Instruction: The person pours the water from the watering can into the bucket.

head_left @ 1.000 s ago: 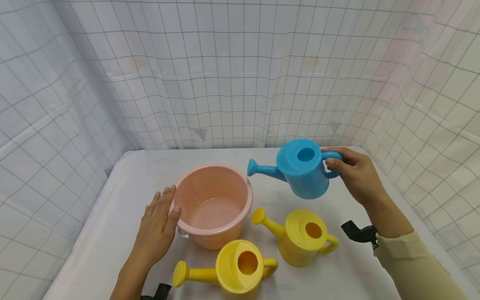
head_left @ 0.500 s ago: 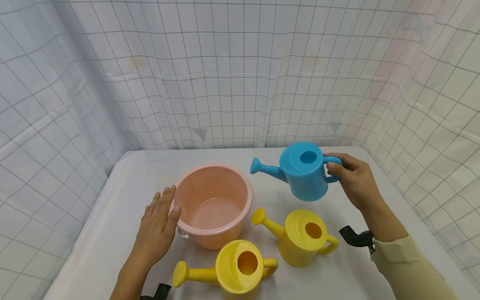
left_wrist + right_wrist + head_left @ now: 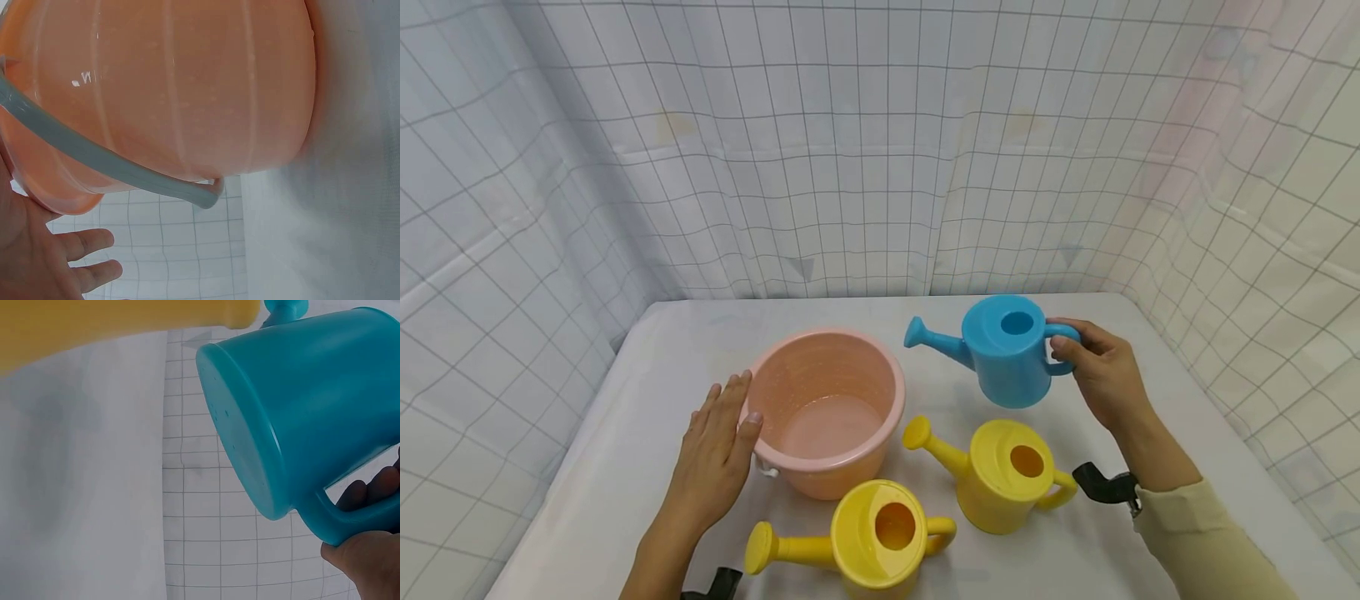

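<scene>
My right hand [image 3: 1101, 367] grips the handle of a blue watering can [image 3: 1011, 354], thumb on one side and fingers through the loop. In the right wrist view the can's flat base [image 3: 240, 431] shows, raised off the table. Its spout points left toward a pink bucket [image 3: 831, 475]. My left hand [image 3: 713, 454] lies with straight fingers against the bucket's left rim. The left wrist view shows the bucket's ribbed wall [image 3: 206, 81] and its grey carrying handle [image 3: 106, 153] hanging down, with the left fingers [image 3: 87, 242] spread near the rim.
Two yellow watering cans stand on the white table [image 3: 685, 333]: one [image 3: 1000, 500] below the blue can, another [image 3: 880, 533] at the front, right by the bucket. Both spouts point left. White grid-patterned curtains [image 3: 880, 167] enclose the table at the back and sides.
My right hand has lowered the blue watering can toward the table and brought it slightly nearer, its body now more upright. The left hand, bucket and yellow cans have stayed put.
</scene>
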Available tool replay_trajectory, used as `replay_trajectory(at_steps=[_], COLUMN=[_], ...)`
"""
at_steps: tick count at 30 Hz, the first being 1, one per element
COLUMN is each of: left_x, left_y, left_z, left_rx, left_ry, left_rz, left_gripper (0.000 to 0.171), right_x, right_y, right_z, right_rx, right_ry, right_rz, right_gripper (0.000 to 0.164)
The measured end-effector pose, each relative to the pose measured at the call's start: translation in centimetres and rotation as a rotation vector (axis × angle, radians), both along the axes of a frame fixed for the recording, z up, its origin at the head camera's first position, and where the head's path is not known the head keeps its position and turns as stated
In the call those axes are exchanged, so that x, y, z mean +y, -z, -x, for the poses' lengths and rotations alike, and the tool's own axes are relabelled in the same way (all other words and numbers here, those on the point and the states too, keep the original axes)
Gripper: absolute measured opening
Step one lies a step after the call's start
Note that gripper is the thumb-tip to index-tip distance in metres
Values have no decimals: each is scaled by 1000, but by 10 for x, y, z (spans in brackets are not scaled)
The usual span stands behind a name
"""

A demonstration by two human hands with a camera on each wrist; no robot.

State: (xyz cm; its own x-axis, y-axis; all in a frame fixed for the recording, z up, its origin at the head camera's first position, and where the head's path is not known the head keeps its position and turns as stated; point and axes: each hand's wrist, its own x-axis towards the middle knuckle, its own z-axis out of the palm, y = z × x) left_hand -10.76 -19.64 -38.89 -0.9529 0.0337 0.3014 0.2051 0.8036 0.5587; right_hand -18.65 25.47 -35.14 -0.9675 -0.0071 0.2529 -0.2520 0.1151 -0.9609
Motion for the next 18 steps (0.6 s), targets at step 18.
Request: replay_trajectory(at_steps=[18], left_x=[-1], left_y=[1], left_z=[1], left_rx=[0], left_ry=[2], left_rz=[-2], left_gripper=[54], right_x=[5], right_y=[27], right_z=[3], right_rx=[-49], right_ry=[29], right_rz=[-2], right_gripper=[36])
